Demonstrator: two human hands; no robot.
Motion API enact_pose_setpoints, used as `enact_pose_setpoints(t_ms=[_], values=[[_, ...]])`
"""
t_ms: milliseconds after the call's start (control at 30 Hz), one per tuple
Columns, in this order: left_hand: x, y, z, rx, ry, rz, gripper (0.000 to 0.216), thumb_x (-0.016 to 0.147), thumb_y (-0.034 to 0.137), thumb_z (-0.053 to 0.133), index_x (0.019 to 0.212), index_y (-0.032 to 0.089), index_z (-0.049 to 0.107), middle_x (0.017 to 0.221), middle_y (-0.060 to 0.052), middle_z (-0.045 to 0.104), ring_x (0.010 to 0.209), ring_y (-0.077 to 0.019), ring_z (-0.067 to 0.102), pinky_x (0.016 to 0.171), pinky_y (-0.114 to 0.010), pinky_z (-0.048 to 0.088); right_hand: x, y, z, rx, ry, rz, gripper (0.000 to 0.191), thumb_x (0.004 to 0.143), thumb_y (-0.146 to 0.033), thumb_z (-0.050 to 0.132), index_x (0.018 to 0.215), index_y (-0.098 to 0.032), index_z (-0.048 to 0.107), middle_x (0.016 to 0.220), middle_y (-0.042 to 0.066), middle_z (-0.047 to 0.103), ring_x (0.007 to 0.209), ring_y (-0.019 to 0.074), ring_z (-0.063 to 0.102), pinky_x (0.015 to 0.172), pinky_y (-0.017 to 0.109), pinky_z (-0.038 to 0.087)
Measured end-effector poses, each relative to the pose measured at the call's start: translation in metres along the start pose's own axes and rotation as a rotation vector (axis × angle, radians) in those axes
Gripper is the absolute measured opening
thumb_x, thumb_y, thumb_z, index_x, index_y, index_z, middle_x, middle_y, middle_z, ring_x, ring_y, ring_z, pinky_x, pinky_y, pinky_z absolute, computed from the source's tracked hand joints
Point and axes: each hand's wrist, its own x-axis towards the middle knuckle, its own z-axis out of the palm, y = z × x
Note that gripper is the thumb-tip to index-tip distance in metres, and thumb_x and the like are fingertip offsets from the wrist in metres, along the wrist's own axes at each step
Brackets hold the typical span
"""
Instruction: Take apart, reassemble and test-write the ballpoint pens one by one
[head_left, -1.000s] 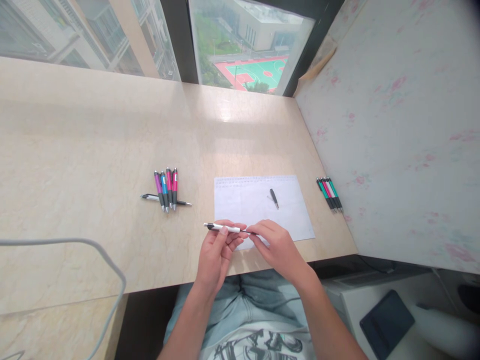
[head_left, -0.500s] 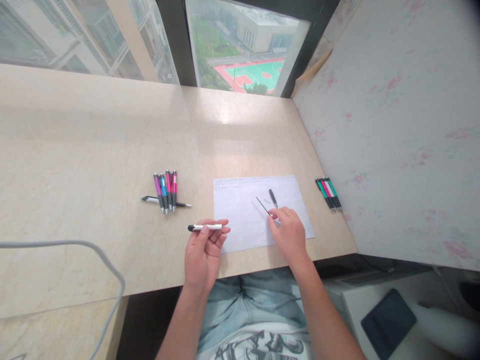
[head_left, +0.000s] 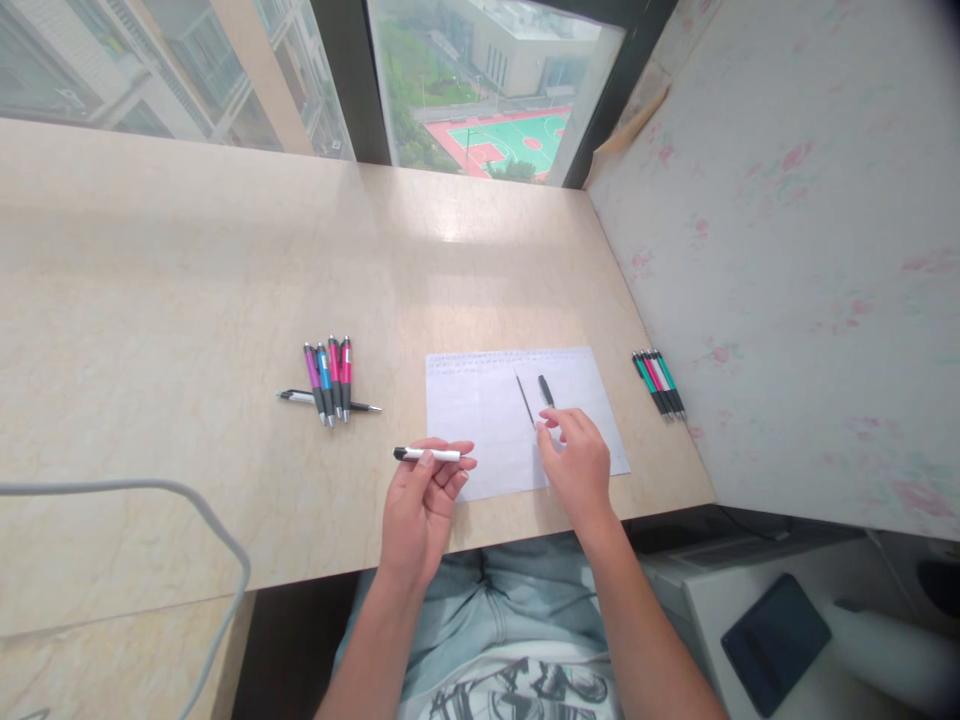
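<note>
My left hand holds the white pen barrel with a black end level between thumb and fingers, above the left edge of a sheet of paper. A thin dark pen refill lies on the sheet, its lower end close to my right thumb. My right hand is over the paper's right part, thumb and index finger slightly apart, with nothing visible between them. Just beyond those fingertips lies a black pen grip, its lower end partly covered by the hand.
Several coloured pens lie across a black-and-white pen on the left. Another row of pens rests beside the wall at right. A grey cable curves over the desk's left front. A dark tablet-like object sits lower right.
My right hand has let go of the refill, which now lies on the paper. My left hand has moved a little right with the white barrel. The small clear piece near the grip no longer shows.
</note>
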Motion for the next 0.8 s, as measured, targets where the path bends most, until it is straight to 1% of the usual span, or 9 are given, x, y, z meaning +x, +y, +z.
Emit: enact_pose_setpoints(t_ms=[100,167,267,367,433,500,600,667,800], values=[[-0.001,-0.001,0.002,0.008,-0.021,-0.009,0.019,0.085,0.03,0.066,0.096,0.016,0.062,0.095,-0.012,0.075,0.078,-0.0149,0.07,0.069,-0.022,0.053,-0.006,-0.009,-0.002,0.154,-0.069,0.051,0.018,0.088,-0.023,0.053,0.094,-0.02,0.069,0.087,0.006,0.068,0.071,0.0183,0.058,0.07,0.034,0.047],[-0.003,-0.001,0.003,0.013,-0.034,-0.006,0.019,0.085,0.03,0.066,0.096,0.016,0.062,0.096,-0.012,0.074,0.077,-0.015,0.07,0.068,-0.023,0.052,-0.012,-0.017,0.0,0.359,-0.134,0.149,0.018,0.089,-0.027,0.054,0.094,-0.02,0.07,0.086,0.006,0.069,0.072,0.0183,0.061,0.069,0.033,0.049],[-0.005,-0.002,0.007,0.027,-0.059,0.002,0.019,0.085,0.031,0.066,0.096,0.016,0.063,0.096,-0.011,0.074,0.075,-0.0145,0.068,0.066,-0.023,0.05,-0.023,-0.031,0.006,0.861,-0.234,0.439,0.02,0.089,-0.032,0.056,0.095,-0.02,0.07,0.092,0.007,0.072,0.083,0.0201,0.067,0.075,0.035,0.054],[-0.007,-0.004,0.01,0.063,-0.072,0.028,0.019,0.085,0.032,0.066,0.095,0.016,0.065,0.094,-0.009,0.072,0.072,-0.0138,0.065,0.065,-0.024,0.049,-0.033,-0.043,0.013,1.417,-0.302,0.739,0.018,0.087,-0.03,0.06,0.096,-0.018,0.07,0.107,0.009,0.071,0.105,0.0219,0.066,0.094,0.038,0.052],[-0.007,-0.005,0.012,0.163,-0.069,0.076,0.02,0.085,0.033,0.066,0.095,0.016,0.067,0.094,-0.008,0.071,0.07,-0.0132,0.062,0.065,-0.025,0.048,-0.036,-0.05,0.016,1.628,-0.353,0.865,0.015,0.085,-0.027,0.062,0.095,-0.017,0.07,0.109,0.01,0.071,0.11,0.0217,0.064,0.102,0.038,0.049],[-0.007,-0.004,0.014,0.347,-0.064,0.163,0.019,0.084,0.033,0.066,0.094,0.016,0.069,0.099,-0.008,0.07,0.074,-0.0139,0.061,0.068,-0.025,0.048,-0.037,-0.054,0.017,1.712,-0.383,0.93,0.014,0.085,-0.024,0.063,0.094,-0.016,0.07,0.109,0.01,0.071,0.111,0.0211,0.064,0.105,0.036,0.048],[-0.006,0.0,0.014,0.592,-0.07,0.292,0.016,0.083,0.031,0.068,0.092,0.018,0.072,0.105,-0.008,0.068,0.088,-0.0172,0.061,0.077,-0.025,0.048,-0.037,-0.058,0.016,1.738,-0.358,0.942,0.014,0.085,-0.022,0.063,0.095,-0.015,0.071,0.109,0.01,0.07,0.112,0.0205,0.064,0.108,0.035,0.046],[-0.005,0.002,0.013,0.635,-0.067,0.307,0.016,0.083,0.031,0.068,0.092,0.019,0.072,0.1,-0.007,0.068,0.084,-0.0164,0.06,0.076,-0.024,0.047,-0.037,-0.059,0.013,1.724,-0.349,0.914,0.015,0.082,-0.019,0.065,0.096,-0.016,0.071,0.11,0.008,0.071,0.113,0.0203,0.063,0.11,0.035,0.044],[-0.003,0.001,0.009,0.524,-0.012,0.214,0.024,0.084,0.037,0.066,0.097,0.017,0.071,0.071,-0.001,0.062,0.065,-0.0122,0.053,0.063,-0.022,0.043,-0.036,-0.057,0.009,1.656,-0.369,0.832,0.022,0.078,-0.018,0.071,0.1,-0.015,0.069,0.114,0.009,0.071,0.117,0.0205,0.062,0.112,0.035,0.041]])
